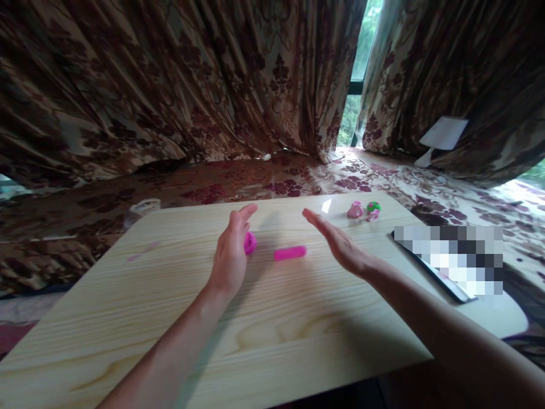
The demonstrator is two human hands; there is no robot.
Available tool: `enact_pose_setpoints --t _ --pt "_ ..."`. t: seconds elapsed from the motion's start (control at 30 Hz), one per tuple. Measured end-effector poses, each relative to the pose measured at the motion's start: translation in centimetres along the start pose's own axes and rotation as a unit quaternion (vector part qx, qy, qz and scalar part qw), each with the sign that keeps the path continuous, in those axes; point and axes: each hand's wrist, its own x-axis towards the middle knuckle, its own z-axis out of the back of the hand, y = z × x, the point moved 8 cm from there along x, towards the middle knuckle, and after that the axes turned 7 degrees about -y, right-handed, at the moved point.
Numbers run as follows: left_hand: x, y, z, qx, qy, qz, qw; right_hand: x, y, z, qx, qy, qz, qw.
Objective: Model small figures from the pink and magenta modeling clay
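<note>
On the light wood table (pixel 264 329) lies a short, bright pink roll (pixel 290 253) that looks like modelling clay, between my two hands and touched by neither. My left hand (pixel 231 253) is raised on its left side, palm turned inward, fingers stretched out. Partly hidden behind that hand is a pink lump (pixel 250 243); I cannot tell whether the hand touches it. My right hand (pixel 336 241) hovers to the right of the roll with its fingers straight, holding nothing.
Small pink shaped pieces (pixel 355 209) and a green and pink one (pixel 373 207) sit at the back right. A dark-edged flat device (pixel 438 272), partly pixelated, lies at the right edge. A clear container (pixel 142 211) is beyond the back left corner. A white lamp (pixel 443 133) stands behind.
</note>
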Motion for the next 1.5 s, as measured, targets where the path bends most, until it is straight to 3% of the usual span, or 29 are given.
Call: enact_pose_setpoints --t 0.1,0.23,0.43,0.73,0.87,0.97,1.07,1.13,1.23,1.33,1.43,1.5 --pt "-0.4 0.5 -2.8 -0.118 0.043 0.086 0.988 -0.6 -2.9 1.2 0.091 -0.073 -0.056 0.992" --pt "-0.4 1.8 -4.9 -0.132 0.019 0.128 0.983 0.5 -4.4 -0.4 0.101 -0.1 -0.091 0.986" --pt "0.0 5.1 -6.1 -0.127 -0.016 0.208 0.97 2.0 -3.7 -2.7 0.22 -0.128 -0.096 0.962" --pt "-0.3 4.8 -7.1 -0.197 0.002 0.228 0.954 2.2 -3.7 -4.6 0.305 -0.126 -0.106 0.938" --pt "-0.6 4.4 -7.4 -0.19 0.025 0.224 0.956 1.8 -3.0 -4.1 0.216 -0.1 -0.091 0.967" --pt "0.2 2.8 -5.6 -0.174 0.014 0.175 0.969 1.8 -2.4 -2.5 0.096 -0.077 -0.081 0.989" --pt "2.5 0.4 -1.2 -0.161 -0.04 0.074 0.983 3.0 -1.8 -1.5 0.05 -0.049 -0.065 0.995" --pt "3.9 -0.3 2.1 -0.148 -0.102 0.04 0.983 4.3 -1.1 -1.9 -0.002 -0.027 -0.035 0.999" --pt "4.9 0.3 5.5 -0.124 -0.156 0.02 0.98 5.4 0.6 -3.9 -0.166 -0.004 0.054 0.985" --pt "4.4 2.2 7.3 -0.092 -0.173 0.022 0.98 2.7 2.0 -6.1 -0.281 0.035 0.126 0.951" --pt "3.7 4.1 8.3 -0.088 -0.176 0.033 0.98 -2.7 3.3 -7.0 -0.291 0.092 0.193 0.933" --pt "3.7 4.8 8.8 -0.078 -0.178 0.027 0.981 -4.8 3.7 -7.1 -0.282 0.123 0.217 0.926"
